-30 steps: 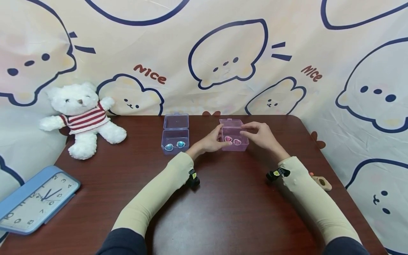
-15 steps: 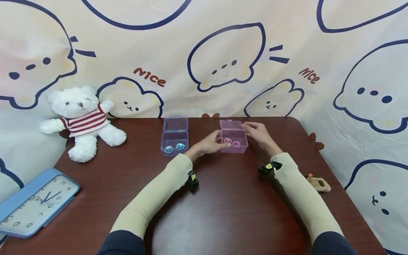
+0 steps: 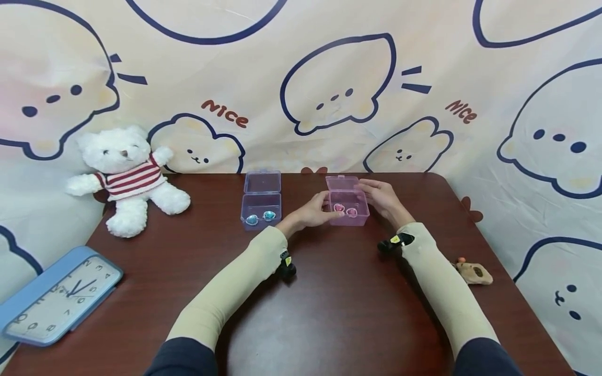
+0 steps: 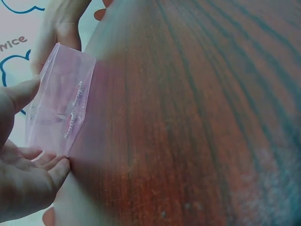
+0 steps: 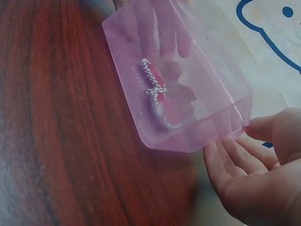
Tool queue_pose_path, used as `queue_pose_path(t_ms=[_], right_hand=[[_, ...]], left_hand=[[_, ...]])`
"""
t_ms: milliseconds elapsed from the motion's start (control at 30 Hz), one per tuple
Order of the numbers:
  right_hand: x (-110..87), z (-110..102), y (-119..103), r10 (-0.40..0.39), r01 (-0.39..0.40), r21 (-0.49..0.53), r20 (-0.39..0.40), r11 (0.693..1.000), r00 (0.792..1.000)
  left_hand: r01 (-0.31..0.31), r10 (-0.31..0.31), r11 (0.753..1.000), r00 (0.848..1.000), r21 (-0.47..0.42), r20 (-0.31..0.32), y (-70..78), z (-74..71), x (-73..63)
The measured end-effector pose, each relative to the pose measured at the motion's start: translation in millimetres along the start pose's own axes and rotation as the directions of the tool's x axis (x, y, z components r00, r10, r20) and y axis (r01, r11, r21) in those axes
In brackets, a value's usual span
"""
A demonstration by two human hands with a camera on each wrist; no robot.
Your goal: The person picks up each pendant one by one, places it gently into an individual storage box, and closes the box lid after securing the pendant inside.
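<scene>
An open pink see-through plastic box (image 3: 354, 222) stands on the table with its lid tipped back. Two pink gem pieces (image 3: 351, 212) with beaded silvery edges lie in it; in the right wrist view the beaded edge (image 5: 153, 80) shows through the wall. My left hand (image 3: 311, 210) holds the box's left side, its thumb toward the front corner. On the opposite side my right hand (image 3: 383, 197) grips the box, thumb and fingers at its wall in the right wrist view. Left of them sits an open purple-blue box (image 3: 261, 201) with two blue gem pieces (image 3: 269, 215).
A white teddy bear (image 3: 127, 162) in a striped shirt sits at the back left of the brown table (image 3: 329, 313). A blue clock (image 3: 61, 297) lies at the left edge. A small beige item (image 3: 475, 273) lies right of the right forearm. A patterned cloth hangs behind.
My right hand has moved from over the pink box's right rim to its right side, and its forearm has shifted left. My left hand stays on the box.
</scene>
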State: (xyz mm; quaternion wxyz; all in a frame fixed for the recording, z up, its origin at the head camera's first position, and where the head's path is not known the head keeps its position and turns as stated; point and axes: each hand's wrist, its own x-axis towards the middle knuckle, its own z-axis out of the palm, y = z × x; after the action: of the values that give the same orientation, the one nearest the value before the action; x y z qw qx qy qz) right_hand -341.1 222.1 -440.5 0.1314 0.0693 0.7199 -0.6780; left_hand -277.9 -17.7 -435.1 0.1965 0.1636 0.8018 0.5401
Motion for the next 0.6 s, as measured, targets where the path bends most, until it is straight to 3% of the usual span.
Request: queue_pose_path(t_ms=[267, 600], right_hand=[[-0.6, -1.5, -4.7, -0.064, 0.061, 0.083, 0.040, 0.995, 0.997], [-3.5, 3.7, -10.8, -0.099, 0.096, 0.049, 0.063, 0.994, 0.993]], left_hand=[[0.021, -0.021, 1.000, 1.000, 0.022, -0.013, 0.9, 0.8, 0.1], [0.022, -0.022, 1.000, 1.000, 0.017, -0.020, -0.9, -0.3, -3.0]])
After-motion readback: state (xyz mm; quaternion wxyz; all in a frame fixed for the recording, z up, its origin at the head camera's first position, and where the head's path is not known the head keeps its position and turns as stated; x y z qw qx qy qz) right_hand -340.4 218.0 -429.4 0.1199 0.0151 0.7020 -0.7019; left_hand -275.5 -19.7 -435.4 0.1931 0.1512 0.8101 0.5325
